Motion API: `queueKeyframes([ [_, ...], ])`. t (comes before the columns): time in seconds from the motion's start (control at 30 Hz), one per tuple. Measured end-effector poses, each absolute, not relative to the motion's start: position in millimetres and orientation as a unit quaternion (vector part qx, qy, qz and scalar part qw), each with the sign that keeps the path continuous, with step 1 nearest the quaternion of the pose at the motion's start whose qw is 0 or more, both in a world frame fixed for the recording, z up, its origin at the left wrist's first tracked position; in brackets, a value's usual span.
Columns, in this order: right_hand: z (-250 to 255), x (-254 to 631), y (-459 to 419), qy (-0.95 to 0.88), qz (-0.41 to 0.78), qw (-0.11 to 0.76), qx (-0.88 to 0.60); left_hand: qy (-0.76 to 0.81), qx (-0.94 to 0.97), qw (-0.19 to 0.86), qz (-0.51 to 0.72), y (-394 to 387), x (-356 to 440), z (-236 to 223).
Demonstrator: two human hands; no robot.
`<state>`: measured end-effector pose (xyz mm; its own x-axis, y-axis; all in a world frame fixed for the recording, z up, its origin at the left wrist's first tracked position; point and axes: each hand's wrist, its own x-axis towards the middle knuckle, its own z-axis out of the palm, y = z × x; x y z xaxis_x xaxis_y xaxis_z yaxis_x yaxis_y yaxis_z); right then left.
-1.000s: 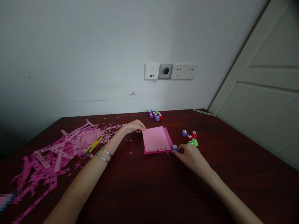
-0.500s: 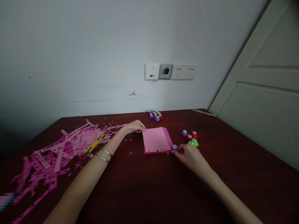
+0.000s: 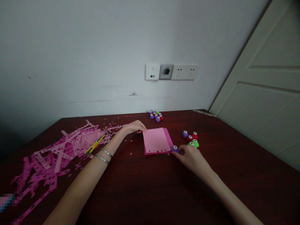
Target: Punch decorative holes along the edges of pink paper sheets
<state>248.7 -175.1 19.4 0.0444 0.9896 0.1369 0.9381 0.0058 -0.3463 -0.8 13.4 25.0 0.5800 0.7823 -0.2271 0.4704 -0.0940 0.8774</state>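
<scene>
A light pink sheet of paper [image 3: 156, 139] lies over a darker pink sheet [image 3: 169, 137]. Along its near edge runs a row of small holes, with the darker pink showing through. My left hand [image 3: 135, 127] pinches the light sheet at its far left corner. A small purple craft punch [image 3: 175, 149] with a white button sits at the sheets' near right corner. My right hand [image 3: 189, 154] grips this punch between thumb and fingers. Whether its slot is around the paper edge is too small to tell. Just beyond that hand stand red punches [image 3: 194, 135], green punches [image 3: 195, 143] and another purple punch [image 3: 185, 134].
Punched pink paper strips [image 3: 58, 150] and confetti spread over the table's left side, with a yellow cutter-like tool [image 3: 95, 145] on them. More punches [image 3: 157, 116] cluster near the wall. A flat strip [image 3: 203, 112] lies at the back right, beside a white door [image 3: 264, 84].
</scene>
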Motion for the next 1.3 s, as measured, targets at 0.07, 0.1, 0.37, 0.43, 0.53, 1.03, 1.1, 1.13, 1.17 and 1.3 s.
queueKeyframes([
  [0.07,19.7,248.3,-175.4,-0.688,0.073,0.172,-0.702,0.431,0.723,0.518,0.152,12.9,-0.7,25.5],
  [0.1,19.9,248.1,-175.6,-0.688,0.072,0.171,-0.702,0.43,0.723,0.519,0.153,12.6,-0.7,25.9],
  [0.37,21.3,246.8,-175.8,-0.688,0.074,0.175,-0.7,0.418,0.719,0.533,0.158,14.7,-1.0,25.3],
  [0.43,21.0,247.1,-175.5,-0.689,0.072,0.174,-0.7,0.417,0.717,0.536,0.159,15.9,-1.3,24.1],
  [0.53,20.6,247.6,-175.2,-0.693,0.068,0.174,-0.696,0.424,0.713,0.536,0.157,16.3,-1.1,23.6],
  [1.03,21.3,248.3,-175.3,-0.682,0.074,0.181,-0.705,0.44,0.705,0.533,0.158,15.8,-2.7,26.4],
  [1.1,21.4,248.7,-175.4,-0.68,0.075,0.184,-0.705,0.442,0.703,0.534,0.16,17.0,-3.4,25.2],
  [1.13,21.2,248.9,-175.3,-0.679,0.075,0.186,-0.706,0.443,0.701,0.535,0.161,17.4,-3.7,24.6],
  [1.17,20.9,249.0,-175.2,-0.679,0.074,0.187,-0.706,0.443,0.7,0.536,0.161,17.6,-3.9,24.2],
  [1.3,19.6,247.9,-175.2,-0.686,0.064,0.197,-0.697,0.447,0.694,0.541,0.16,17.2,-3.8,23.2],
])
